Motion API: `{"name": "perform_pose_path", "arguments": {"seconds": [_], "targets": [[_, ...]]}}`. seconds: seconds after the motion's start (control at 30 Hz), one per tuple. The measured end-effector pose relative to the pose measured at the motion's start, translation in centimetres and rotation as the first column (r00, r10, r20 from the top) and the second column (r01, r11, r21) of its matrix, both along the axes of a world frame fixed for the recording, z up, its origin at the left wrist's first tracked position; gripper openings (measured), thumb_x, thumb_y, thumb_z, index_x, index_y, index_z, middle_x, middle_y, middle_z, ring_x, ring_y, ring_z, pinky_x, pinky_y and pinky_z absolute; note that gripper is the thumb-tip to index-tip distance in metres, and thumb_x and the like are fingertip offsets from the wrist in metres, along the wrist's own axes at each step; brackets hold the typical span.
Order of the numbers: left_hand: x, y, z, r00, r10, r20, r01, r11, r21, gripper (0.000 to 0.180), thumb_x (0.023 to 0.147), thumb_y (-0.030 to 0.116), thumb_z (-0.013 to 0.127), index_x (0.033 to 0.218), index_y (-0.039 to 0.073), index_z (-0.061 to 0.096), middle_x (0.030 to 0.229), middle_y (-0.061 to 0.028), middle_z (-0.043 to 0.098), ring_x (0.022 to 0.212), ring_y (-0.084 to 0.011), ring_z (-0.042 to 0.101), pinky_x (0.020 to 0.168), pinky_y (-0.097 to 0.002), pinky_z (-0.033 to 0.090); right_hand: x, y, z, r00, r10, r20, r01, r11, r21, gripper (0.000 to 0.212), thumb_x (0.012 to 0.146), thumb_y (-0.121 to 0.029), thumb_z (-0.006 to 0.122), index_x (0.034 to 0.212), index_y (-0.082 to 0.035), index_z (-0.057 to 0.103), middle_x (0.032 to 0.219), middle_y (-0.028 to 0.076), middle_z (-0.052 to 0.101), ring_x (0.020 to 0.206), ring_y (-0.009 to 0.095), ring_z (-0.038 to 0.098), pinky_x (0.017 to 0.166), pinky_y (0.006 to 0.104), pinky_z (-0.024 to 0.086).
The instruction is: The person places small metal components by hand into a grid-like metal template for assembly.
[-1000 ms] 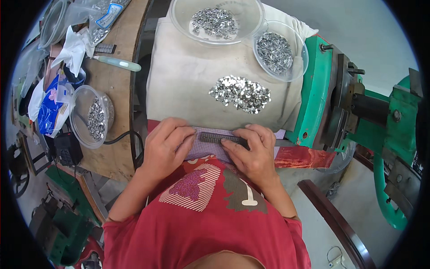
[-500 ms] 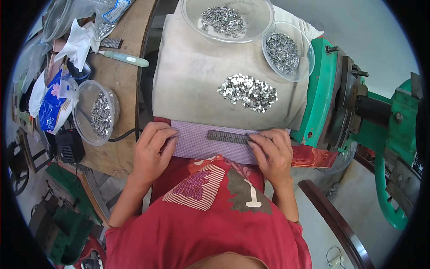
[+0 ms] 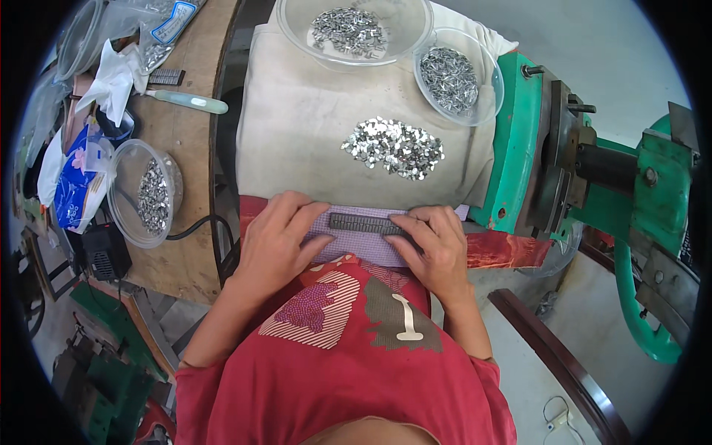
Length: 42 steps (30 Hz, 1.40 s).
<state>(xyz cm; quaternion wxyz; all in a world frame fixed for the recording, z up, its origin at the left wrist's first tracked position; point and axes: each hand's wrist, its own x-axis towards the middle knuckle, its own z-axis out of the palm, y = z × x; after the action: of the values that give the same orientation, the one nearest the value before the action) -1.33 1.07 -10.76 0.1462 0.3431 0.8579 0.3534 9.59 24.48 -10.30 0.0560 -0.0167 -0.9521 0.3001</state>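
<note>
A narrow dark grey bar (image 3: 363, 222) lies on a purple checked cloth (image 3: 356, 245) at the near edge of a cloth-covered work surface (image 3: 297, 126). My left hand (image 3: 278, 241) rests flat on the cloth with its fingertips at the bar's left end. On the other side, my right hand (image 3: 434, 248) has its fingers curled over the bar's right end. A loose heap of small shiny metal pieces (image 3: 393, 147) lies on the beige cloth just beyond the bar.
Two clear bowls of metal pieces (image 3: 356, 30) (image 3: 452, 74) stand at the far edge. A third clear bowl (image 3: 148, 194) sits on the wooden bench at left, among bags and a white-handled tool (image 3: 185, 101). A green machine (image 3: 564, 163) stands at right.
Both hands have drawn closer together along the bar, the right hand now covering its right end. The camera has shifted slightly.
</note>
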Motion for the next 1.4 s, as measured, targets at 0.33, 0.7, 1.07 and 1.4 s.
{"name": "perform_pose_path", "arguments": {"seconds": [0.33,0.7,1.07,1.4], "targets": [[-0.7,0.3,-0.3,0.986,-0.166,0.004,0.166,0.986,0.012,0.031,0.071,0.009,0.081,0.098,0.005,0.067,0.096,-0.0098,0.059,0.088,-0.0303,0.062,0.072,-0.0396,0.051,0.2,0.5,0.2,0.998,-0.01,0.062,0.019,0.989,-0.147,0.025,0.072,-0.009,0.084,0.095,-0.004,0.076,0.089,0.008,0.069,0.077,0.026,0.064,0.069,0.036,0.05],[0.6,-0.5,-0.6,0.994,-0.107,-0.01,0.107,0.994,0.031,0.035,0.068,0.01,0.083,0.099,0.004,0.067,0.097,-0.0098,0.06,0.087,-0.0303,0.062,0.074,-0.0403,0.051,-0.7,0.4,0.1,0.996,-0.06,0.06,0.062,0.997,-0.043,0.018,0.075,-0.004,0.081,0.093,-0.006,0.076,0.088,0.008,0.068,0.075,0.025,0.067,0.065,0.0351,0.052],[0.8,1.8,-1.2,0.941,-0.288,-0.176,0.294,0.956,0.01,0.033,0.072,0.017,0.081,0.101,0.007,0.068,0.099,-0.0056,0.06,0.088,-0.0244,0.061,0.073,-0.0367,0.048,-1.3,0.3,0.2,1.0,-0.011,0.028,0.011,1.0,0.003,0.013,0.077,-0.006,0.079,0.089,-0.007,0.074,0.084,0.007,0.064,0.074,0.025,0.065,0.065,0.0367,0.052],[-1.3,2.8,-0.1,0.909,-0.247,-0.336,0.263,0.965,0.002,0.027,0.076,0.015,0.073,0.101,0.005,0.067,0.095,-0.0049,0.058,0.088,-0.0213,0.058,0.077,-0.0341,0.045,-3.2,0.7,-0.4,0.991,-0.088,-0.097,0.092,0.995,0.038,0.013,0.077,-0.007,0.078,0.086,-0.005,0.07,0.082,0.008,0.062,0.077,0.028,0.063,0.068,0.0395,0.05]]}}
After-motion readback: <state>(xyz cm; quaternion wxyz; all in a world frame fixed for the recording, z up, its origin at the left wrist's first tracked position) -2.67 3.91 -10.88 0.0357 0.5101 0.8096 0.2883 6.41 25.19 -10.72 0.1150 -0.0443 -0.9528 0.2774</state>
